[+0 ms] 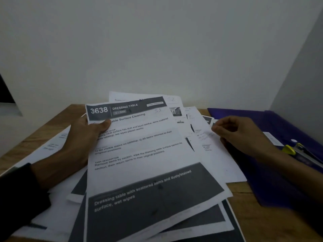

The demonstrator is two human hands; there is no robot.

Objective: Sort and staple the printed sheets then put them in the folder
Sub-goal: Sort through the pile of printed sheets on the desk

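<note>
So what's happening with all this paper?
A person is sorting printed sheets on a wooden table. The left hand holds up a sheet headed "3638 Dressing Table", thumb on top. The right hand hovers, fingers curled, above the loose pile. A purple folder lies to the right, nothing filed yet.

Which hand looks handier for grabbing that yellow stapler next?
Probably the right hand: it's free, hovering over the loose papers near the stapler on the purple folder. The left hand is holding the top sheet.
</note>
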